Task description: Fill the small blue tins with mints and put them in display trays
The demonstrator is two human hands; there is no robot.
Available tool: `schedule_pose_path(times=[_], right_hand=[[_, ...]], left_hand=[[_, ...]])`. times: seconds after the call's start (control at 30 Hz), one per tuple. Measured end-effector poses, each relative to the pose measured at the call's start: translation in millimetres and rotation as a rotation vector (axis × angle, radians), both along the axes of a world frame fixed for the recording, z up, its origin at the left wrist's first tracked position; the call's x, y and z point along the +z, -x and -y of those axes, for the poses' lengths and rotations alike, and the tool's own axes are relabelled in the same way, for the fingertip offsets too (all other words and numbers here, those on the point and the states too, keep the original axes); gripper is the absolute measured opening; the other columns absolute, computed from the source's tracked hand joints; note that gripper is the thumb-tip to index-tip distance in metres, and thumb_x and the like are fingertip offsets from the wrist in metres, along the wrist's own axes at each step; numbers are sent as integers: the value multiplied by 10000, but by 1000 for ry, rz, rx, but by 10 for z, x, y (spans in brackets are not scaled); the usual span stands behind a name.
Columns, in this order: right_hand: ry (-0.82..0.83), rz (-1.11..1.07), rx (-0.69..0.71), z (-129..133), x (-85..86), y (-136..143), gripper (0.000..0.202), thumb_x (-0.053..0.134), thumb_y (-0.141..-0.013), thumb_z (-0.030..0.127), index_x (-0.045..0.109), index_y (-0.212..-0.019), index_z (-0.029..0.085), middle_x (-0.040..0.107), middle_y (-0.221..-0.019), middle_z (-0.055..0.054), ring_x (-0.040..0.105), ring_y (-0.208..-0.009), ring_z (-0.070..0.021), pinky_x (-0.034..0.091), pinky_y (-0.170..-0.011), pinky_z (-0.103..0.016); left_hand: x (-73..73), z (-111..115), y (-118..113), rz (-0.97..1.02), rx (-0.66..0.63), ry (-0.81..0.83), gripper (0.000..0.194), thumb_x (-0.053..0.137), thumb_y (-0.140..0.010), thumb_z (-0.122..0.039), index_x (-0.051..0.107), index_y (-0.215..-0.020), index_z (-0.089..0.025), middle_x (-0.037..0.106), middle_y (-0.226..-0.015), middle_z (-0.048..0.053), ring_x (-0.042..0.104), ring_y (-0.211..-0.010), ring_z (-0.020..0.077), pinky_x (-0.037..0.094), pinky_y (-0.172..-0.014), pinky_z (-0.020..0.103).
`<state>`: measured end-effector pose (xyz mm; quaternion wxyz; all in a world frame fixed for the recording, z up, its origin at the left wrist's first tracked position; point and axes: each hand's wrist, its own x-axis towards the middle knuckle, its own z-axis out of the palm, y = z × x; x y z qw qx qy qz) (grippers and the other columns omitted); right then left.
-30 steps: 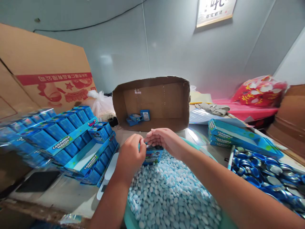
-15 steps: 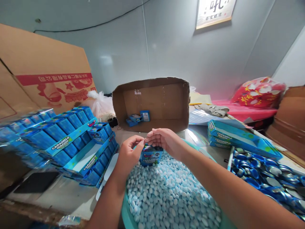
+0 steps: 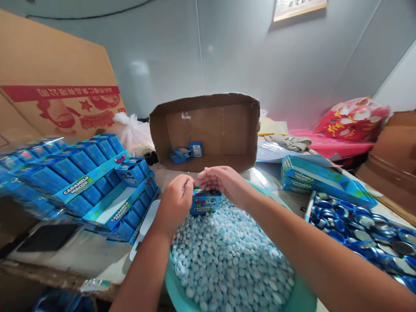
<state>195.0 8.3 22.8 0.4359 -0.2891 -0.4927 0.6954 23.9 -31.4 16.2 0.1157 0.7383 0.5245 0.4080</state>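
A small blue box (image 3: 204, 205) lettered CARAMELO MACIZO stands upright at the far part of a teal basin (image 3: 175, 291), on light-blue and white candies (image 3: 230, 255). My left hand (image 3: 177, 200) is closed at the box's left side, thumb and fingers pressed together near its top edge; what they may pinch is hidden. My right hand (image 3: 221, 182) arches over the top of the box, fingers curled together with the tips beside the left hand; whether they grip the box is hidden.
Blue display trays (image 3: 78, 184) of small boxes stack at the left. A brown carton (image 3: 208, 130) lying open behind the basin holds several blue boxes. Flat blue trays (image 3: 325, 180) and a tray of round metal tins (image 3: 360, 229) are at the right.
The view has tilted down slightly, so everything sits higher in the picture. My left hand has turned a little, its fingers more folded. My right hand remains over the box.
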Motion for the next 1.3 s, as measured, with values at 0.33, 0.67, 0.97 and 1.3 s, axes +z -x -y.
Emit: schedule_pose_path(times=[0.33, 0.67, 0.97, 1.3], right_hand=[[-28, -6, 47, -31, -31, 9, 342, 626, -875, 445, 749, -842, 127, 738, -820, -95, 652, -750, -154, 459, -738, -277], [-76, 60, 48, 33, 14, 23, 417, 671, -800, 533, 777, -780, 130, 716, -757, -78, 627, -738, -151, 424, -735, -282], [-85, 83, 76, 14, 25, 17, 442, 705, -769, 562, 793, -823, 132, 742, -810, -93, 649, -768, -162, 437, -735, -286], [-91, 36, 130, 16, 4, 19, 456, 679, -819, 573, 799, -903, 141, 754, -857, -93, 651, -769, -160, 453, -763, -299]], left_hand=[[-36, -38, 5, 195, -24, -40, 207, 552, -964, -342, 701, -955, -198, 707, -967, 19, 643, -919, 175, 481, -835, 270], [-78, -62, 44, 297, -61, 13, 164, 602, -894, -287, 720, -875, -175, 722, -862, 16, 661, -816, 167, 508, -746, 249], [-95, -56, 73, 280, -6, -19, 169, 606, -870, -289, 739, -871, -185, 731, -863, 11, 660, -814, 177, 501, -740, 258], [-1, 28, -3, -23, 131, -133, 223, 487, -958, -306, 642, -844, -192, 660, -835, 16, 597, -800, 187, 429, -720, 278]])
